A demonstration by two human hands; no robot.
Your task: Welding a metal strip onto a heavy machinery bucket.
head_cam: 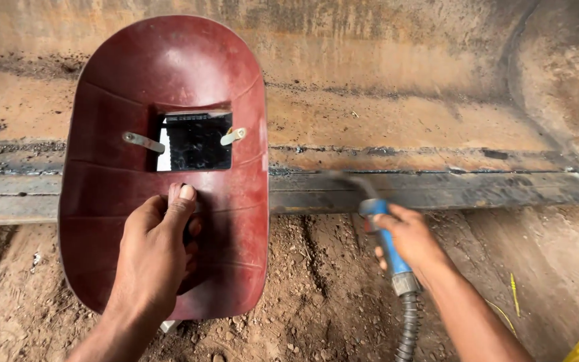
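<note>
Left hand point(157, 251) is wrapped around the handle of a dark red plastic hand-held welding shield point(165, 161), held up on the left. Right hand point(407, 241) grips a blue-handled welding torch point(384, 238), tip blurred near the rusty steel plate seam point(437, 177). No arc showing; the far seam already looks dark and welded. Dirt floor point(303, 288) below.

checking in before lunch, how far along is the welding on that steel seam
Done: a dark bead runs along the steel seam. In hand: the left hand holds a red welding shield up, and the right hand aims a blue-handled welding torch at the joint. What is left cannot be told; no arc shows.
</note>
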